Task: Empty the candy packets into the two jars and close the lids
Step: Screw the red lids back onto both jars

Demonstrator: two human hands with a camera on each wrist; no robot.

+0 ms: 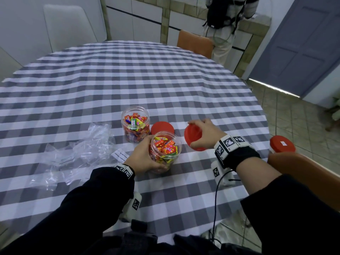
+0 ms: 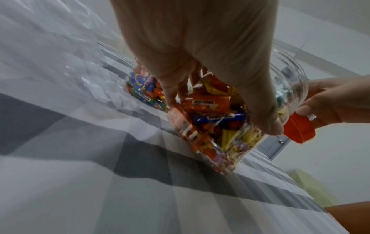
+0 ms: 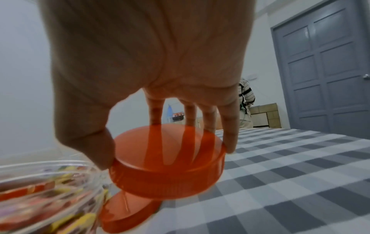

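Toward the left edge of the checked counter lay the crumpled empty candy packets, clear plastic with a white label beside them. Just right of these stood the far jar, open and full of wrapped candies. Nearer the front edge, the left hand gripped the near jar, its fingers and thumb curled around the clear wall; this jar, also full of candies and lidless, leaned slightly toward the right. Between and just behind the two jars a red lid lay flat on the counter. Right of the near jar, the right hand held a second red lid above the counter, fingers and thumb pinching its rim, the lid tilted and close to the near jar's mouth without touching it. Past the right edge, another red-lidded jar sat behind an orange chair back.
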